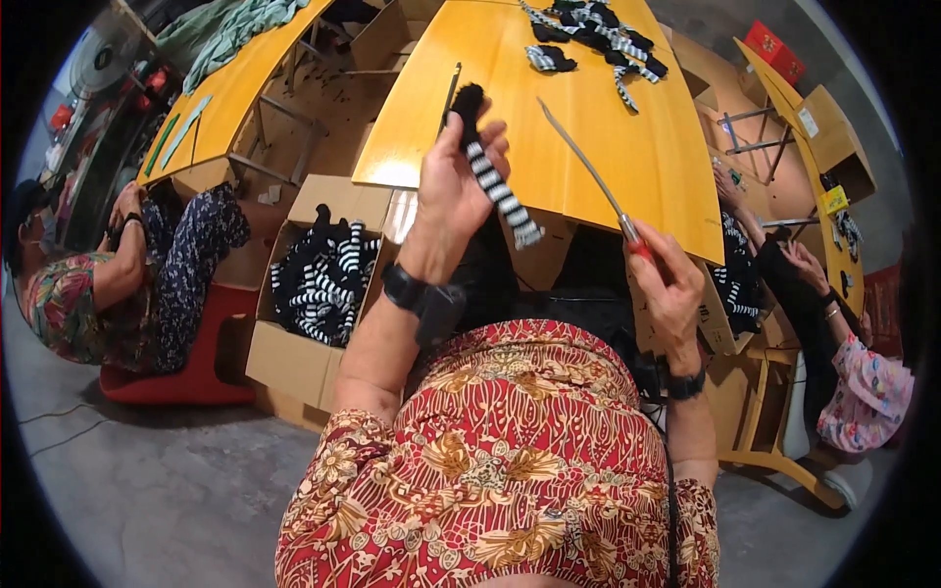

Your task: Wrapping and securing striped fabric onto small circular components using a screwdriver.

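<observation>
- Striped piece (498,188): soft knitted cloth, fuzzy at its black end
- Rod (582,160): smooth metal, lightly shiny
- Handle (638,247): red plastic
- Worktop (470,59): smooth, glossy, wood-like
- Box (289,365): matt brown cardboard
- Chair (176,385): smooth red plastic
- Floor (196,480): mottled, concrete-like

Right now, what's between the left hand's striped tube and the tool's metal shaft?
Head view: only bare tabletop shows between the striped tube and the metal shaft.

Forearms (377,348) forward; fingers (674,255) curled

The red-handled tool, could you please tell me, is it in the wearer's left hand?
No, the right hand holds the tool by its red handle.
</observation>
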{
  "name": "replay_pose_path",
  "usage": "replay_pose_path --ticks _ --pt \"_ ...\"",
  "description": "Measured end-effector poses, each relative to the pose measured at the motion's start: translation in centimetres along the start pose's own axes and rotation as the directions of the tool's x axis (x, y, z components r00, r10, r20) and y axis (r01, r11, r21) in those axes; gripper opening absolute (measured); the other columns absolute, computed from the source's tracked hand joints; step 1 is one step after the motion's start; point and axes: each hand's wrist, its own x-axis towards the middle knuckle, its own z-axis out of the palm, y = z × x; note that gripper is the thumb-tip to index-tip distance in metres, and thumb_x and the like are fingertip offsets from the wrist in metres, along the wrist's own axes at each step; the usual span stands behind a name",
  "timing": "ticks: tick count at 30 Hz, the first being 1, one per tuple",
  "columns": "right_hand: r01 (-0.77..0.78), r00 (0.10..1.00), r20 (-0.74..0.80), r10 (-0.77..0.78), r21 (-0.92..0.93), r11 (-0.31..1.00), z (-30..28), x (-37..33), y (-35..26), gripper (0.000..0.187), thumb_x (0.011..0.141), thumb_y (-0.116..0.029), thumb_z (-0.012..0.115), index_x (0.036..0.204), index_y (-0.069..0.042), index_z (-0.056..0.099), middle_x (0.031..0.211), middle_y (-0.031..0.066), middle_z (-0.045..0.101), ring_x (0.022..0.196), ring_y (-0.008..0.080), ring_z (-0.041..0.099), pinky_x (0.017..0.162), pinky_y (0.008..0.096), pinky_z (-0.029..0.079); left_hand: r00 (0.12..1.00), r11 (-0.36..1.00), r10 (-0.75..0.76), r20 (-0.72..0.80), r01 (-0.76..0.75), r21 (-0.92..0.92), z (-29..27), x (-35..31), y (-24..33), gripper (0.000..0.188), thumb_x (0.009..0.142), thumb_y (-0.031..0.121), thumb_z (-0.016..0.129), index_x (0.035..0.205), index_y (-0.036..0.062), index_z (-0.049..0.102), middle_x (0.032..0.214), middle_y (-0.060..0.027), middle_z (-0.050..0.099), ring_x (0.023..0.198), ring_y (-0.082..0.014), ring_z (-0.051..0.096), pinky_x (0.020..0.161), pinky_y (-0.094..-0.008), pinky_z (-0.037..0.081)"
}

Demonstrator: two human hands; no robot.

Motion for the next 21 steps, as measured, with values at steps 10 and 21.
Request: replay_pose_path --ticks 10,21 --pt "-0.048 0.981 0.185 0.055 -0.042 0.998 -3.6 -5.7 -0.9 0.035 0.075 0.001 0.064 0.110 -0.001 0.066 0.078 0.0062 0.058 0.068 0.0161 0.055 0.063 0.0262 0.042 0.996 0.938 0.057 -0.067 -0.077 -0.338 -2.5 2.9 2.4 0.038 0.103 0.031 0.034 0.117 -0.0019 0.046 0.102 -0.0137 0.060 0.085 -0.0221 0.061 0.072 -0.0314 0.055" --pt "-0.064 0.992 0.105 0.067 -0.033 0.997 -1.2 -5.0 0.7 0.035 0.078 -0.001 0.065 0.113 -0.003 0.066 0.079 0.0054 0.057 0.069 0.0140 0.054 0.063 0.0261 0.043 0.996 0.992 0.079 -0.039 -0.083 -0.094 -0.4 2.4 -1.5 0.040 0.102 0.033 0.036 0.117 -0.0009 0.051 0.097 -0.0088 0.059 0.085 -0.0198 0.058 0.076 -0.0302 0.052"
